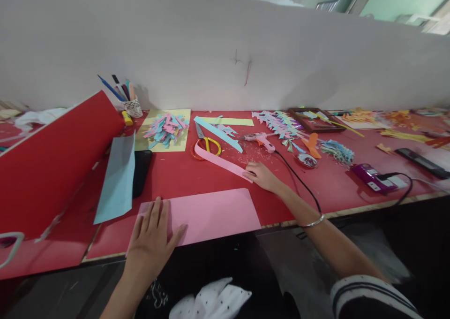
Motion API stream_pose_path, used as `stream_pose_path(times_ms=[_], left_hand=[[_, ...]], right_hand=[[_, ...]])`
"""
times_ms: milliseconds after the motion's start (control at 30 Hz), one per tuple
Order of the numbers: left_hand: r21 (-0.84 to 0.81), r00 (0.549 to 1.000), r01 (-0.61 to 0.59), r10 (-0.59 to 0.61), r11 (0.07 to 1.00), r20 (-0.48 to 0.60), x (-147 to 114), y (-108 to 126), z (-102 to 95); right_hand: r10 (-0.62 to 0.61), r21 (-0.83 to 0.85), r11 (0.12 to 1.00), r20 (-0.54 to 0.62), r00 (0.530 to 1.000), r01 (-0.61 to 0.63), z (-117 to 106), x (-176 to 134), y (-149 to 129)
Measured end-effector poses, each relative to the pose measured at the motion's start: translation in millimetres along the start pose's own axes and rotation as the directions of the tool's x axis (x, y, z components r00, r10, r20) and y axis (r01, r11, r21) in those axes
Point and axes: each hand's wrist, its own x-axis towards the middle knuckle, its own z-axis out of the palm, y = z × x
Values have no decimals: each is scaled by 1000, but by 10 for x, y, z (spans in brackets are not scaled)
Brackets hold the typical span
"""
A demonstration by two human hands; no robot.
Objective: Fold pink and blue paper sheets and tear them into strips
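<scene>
Right grip: the right hand point(260, 175) reaches out across the bench point(316, 187), fingertips pressed together on the near end of a long pink paper strip point(220, 161); whether it is pinched or only pinned flat, I cannot tell.
Left grip: the left hand point(152, 237) lies flat, fingers spread apart, palm down on the left part of the pink sheet point(211, 215); it clamps nothing and seems to weigh the paper down so it does not slide.
Pink sheet: lies at the near edge of the bench, square to it, directly in front of the person.
Pink strip: runs from the right fingertips up and left to a curl that lies over the yellow-handled scissors point(206, 142); its far end looks loose.
Scissors: lie blades away, just beyond the strip and within the right arm's reach.
Glue gun: a pink glue gun point(258, 139) rests on its side behind the right hand, its black cord point(298, 180) trailing past the wrist and off the bench edge.
Cut pieces: a heap of blue and pink paper scraps point(165, 129) sits on a yellow sheet point(144, 140), probably to keep them together.
Left side: a blue sheet point(117, 180) leans over a black object, beside a raised red board point(49, 169); a pen cup point(131, 104) stands behind it.
Right side: more cut paper shapes point(277, 124) and a purple power strip point(372, 177) lie well apart from both hands.
</scene>
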Motion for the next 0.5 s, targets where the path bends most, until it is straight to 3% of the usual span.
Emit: stream_pose_path(times_ms=[167, 367, 500], left_hand=[[6, 999, -21, 21, 1000, -44, -51, -37, 56], [32, 995, -74, 76, 997, -65, -93, -62, 110], [62, 998, -36, 39, 997, -47, -50, -37, 74]], right_hand=[[42, 8, 999, 3, 999, -42, -185, -115, -129], [35, 1, 999, -107, 994, -35, -681, -285, -320], [24, 30, 999, -113, 993, -21, -964, -287, -431]])
